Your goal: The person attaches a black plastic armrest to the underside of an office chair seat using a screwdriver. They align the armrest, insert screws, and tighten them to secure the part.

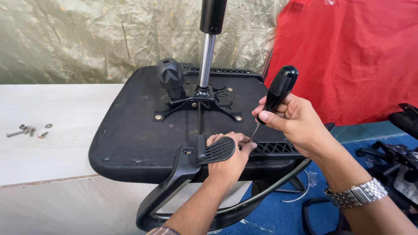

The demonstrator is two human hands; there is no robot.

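An upturned black office chair seat [130, 130] lies on a pale wooden table [48, 113], its metal mechanism plate [198, 104] and gas cylinder [207, 56] pointing up. My right hand [296, 122] grips a black-handled screwdriver [278, 91], its thin shaft angled down to the seat's near right edge. My left hand [230, 159] rests on the seat edge beside the tip, fingers pinched around the spot where the shaft meets the seat. A black paddle lever [217, 150] lies over that hand. A black armrest bracket [174, 182] hangs off the seat's front.
Several loose screws and washers [28, 130] lie on the table at the left. A round black knob [170, 76] stands on the mechanism. Red cloth [352, 56] hangs at the right. Other black chair parts [396, 161] sit on the blue floor at the right.
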